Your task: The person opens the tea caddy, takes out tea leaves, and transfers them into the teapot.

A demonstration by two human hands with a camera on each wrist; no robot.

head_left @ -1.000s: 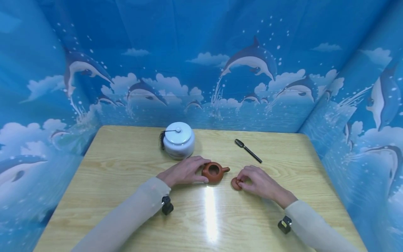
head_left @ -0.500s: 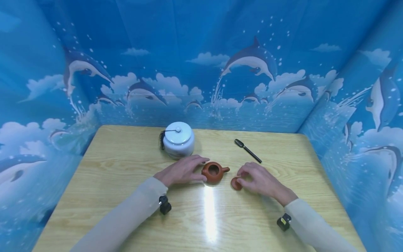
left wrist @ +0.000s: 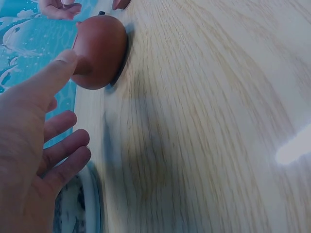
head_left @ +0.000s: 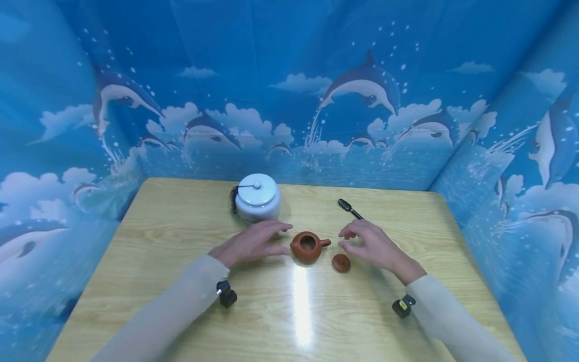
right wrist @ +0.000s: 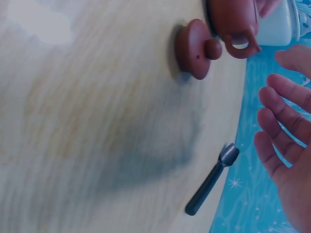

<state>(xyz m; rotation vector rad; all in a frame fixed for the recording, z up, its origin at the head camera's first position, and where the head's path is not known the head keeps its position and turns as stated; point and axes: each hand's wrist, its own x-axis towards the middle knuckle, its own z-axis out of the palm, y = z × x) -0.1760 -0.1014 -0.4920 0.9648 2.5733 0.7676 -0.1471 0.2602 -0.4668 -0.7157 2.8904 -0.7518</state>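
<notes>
A reddish-brown clay teapot (head_left: 305, 255) stands lidless at mid-table, its round opening facing up and its handle pointing right. Just right of it, the teapot's lid (head_left: 341, 263) lies knob up on the wood. My left hand (head_left: 253, 243) is left of the teapot, thumb and fingers spread apart, holding nothing. In the left wrist view its thumb overlaps the teapot (left wrist: 102, 51). My right hand (head_left: 371, 250) hovers above and to the right of the lid, fingers loosely bent with nothing in them. The right wrist view has the lid (right wrist: 194, 48) apart from these fingers.
Behind my left hand stands a pale blue lidded jar (head_left: 258, 198) with a dark tassel. A black scoop (head_left: 346, 205) lies behind my right hand, which partly covers its handle. The wooden table (head_left: 181, 211) meets a dolphin-print curtain (head_left: 289, 100) at the back.
My left hand has let go of the teapot and drawn back to the left. My right hand has released the lid's knob and lifted up and away, now overlapping the scoop's handle.
</notes>
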